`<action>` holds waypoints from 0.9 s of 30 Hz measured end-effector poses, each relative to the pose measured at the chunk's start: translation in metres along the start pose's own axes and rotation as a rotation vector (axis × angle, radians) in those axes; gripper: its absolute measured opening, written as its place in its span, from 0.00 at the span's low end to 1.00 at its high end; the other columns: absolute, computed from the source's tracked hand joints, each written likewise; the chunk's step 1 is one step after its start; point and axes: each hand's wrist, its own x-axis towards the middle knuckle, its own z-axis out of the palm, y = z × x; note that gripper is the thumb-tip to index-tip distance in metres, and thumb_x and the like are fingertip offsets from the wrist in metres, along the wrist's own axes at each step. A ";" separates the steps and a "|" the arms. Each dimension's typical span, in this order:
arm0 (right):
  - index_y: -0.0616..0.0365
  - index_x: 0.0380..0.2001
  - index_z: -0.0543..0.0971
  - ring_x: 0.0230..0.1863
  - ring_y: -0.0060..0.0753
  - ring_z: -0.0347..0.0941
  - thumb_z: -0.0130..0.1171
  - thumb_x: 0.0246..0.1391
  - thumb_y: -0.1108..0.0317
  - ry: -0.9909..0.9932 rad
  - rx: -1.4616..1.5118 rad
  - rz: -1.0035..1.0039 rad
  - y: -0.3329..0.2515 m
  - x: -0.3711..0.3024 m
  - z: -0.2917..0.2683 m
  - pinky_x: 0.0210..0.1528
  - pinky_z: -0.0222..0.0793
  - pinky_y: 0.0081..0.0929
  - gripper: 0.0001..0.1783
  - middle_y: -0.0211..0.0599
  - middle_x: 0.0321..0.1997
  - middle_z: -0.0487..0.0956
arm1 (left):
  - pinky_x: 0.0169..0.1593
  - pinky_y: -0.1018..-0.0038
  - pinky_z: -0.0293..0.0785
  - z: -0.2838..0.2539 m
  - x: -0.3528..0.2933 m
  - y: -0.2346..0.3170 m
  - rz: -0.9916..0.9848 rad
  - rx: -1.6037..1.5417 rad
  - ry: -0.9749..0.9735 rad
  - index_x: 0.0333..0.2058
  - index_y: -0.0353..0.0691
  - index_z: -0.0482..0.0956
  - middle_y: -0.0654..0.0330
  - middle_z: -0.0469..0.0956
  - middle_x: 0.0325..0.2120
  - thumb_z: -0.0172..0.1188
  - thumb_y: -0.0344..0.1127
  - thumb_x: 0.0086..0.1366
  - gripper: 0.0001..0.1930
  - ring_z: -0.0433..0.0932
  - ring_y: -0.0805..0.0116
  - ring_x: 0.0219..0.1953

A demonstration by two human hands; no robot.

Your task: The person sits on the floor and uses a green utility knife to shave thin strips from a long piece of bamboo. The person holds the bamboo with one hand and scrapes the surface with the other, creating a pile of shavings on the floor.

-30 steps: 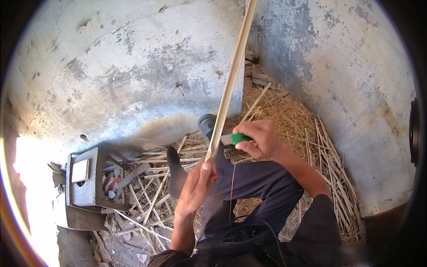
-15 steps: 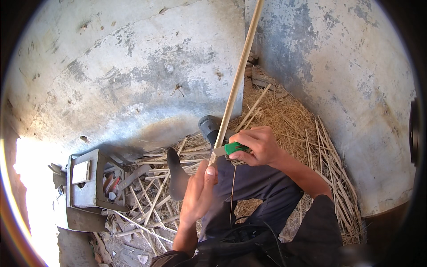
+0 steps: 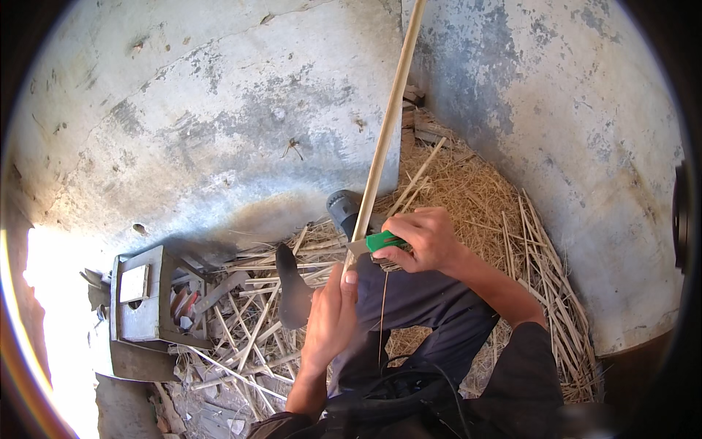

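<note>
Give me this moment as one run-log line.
left hand: gripping pale strip | right hand: holding green-handled knife | blade: at strip, just above left hand | nearby: straw, loose strips

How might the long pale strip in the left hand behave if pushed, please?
The pale strip is probably fairly stiff, since it runs nearly straight beyond the left hand. Its slender shape suggests it is light, and its length could let it flex somewhat.
</note>
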 end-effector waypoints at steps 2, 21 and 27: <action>0.52 0.25 0.81 0.16 0.33 0.74 0.72 0.59 0.38 0.017 -0.024 -0.006 0.001 0.000 0.000 0.21 0.66 0.32 0.28 0.29 0.18 0.77 | 0.33 0.56 0.68 0.001 0.001 0.001 -0.007 0.001 0.003 0.43 0.33 0.73 0.51 0.71 0.19 0.41 0.50 0.87 0.24 0.72 0.50 0.22; 0.52 0.27 0.81 0.15 0.28 0.75 0.70 0.59 0.35 0.005 -0.115 -0.027 0.006 -0.004 0.002 0.19 0.67 0.29 0.30 0.25 0.17 0.77 | 0.34 0.58 0.70 0.008 -0.002 -0.006 -0.044 0.034 0.031 0.40 0.34 0.74 0.53 0.72 0.19 0.40 0.54 0.87 0.28 0.72 0.57 0.23; 0.53 0.26 0.82 0.16 0.29 0.76 0.72 0.58 0.36 0.002 -0.133 -0.038 0.003 -0.002 0.001 0.20 0.68 0.28 0.29 0.27 0.17 0.79 | 0.34 0.57 0.70 0.006 -0.004 -0.010 -0.033 0.042 0.029 0.41 0.34 0.74 0.53 0.72 0.19 0.39 0.54 0.87 0.27 0.72 0.55 0.23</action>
